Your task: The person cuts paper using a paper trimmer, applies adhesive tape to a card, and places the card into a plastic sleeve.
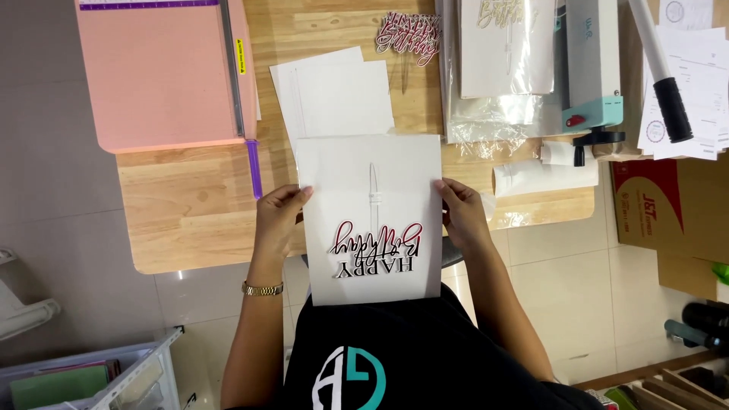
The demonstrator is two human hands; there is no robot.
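Both hands hold one white card point(370, 175) by its side edges, over the near edge of a wooden table point(190, 205) and partly over the person's lap. Left hand point(277, 216) grips the card's left edge, fingers curled round it, thumb on top near the upper corner; gold watch point(263, 288) on that wrist. Right hand point(462, 212) grips the right edge the same way, fingertips on the card face. Card is flat, facing up, long side running away from the person. A cake topper point(373, 254) with red script and black block letters lies on the card's near half, its white stick point(373, 190) running up the middle toward the far edge, fastened by a small clear band. Just beyond the card, touching or slightly under its far edge, a stack of blank white cards point(334, 95) lies on the table. Further back, another red script topper point(408, 34) lies loose on the wood. Left of that, a pink paper cutter point(159, 72) with a purple ruler strip hangs off the table's left side. To the right, clear plastic bags point(493, 76) with packed cards, a teal and white machine point(592, 68), a paper roll point(543, 176). Far right, a cardboard box point(668, 212) on the tiled floor; bottom left, a white plastic crate point(91, 376).
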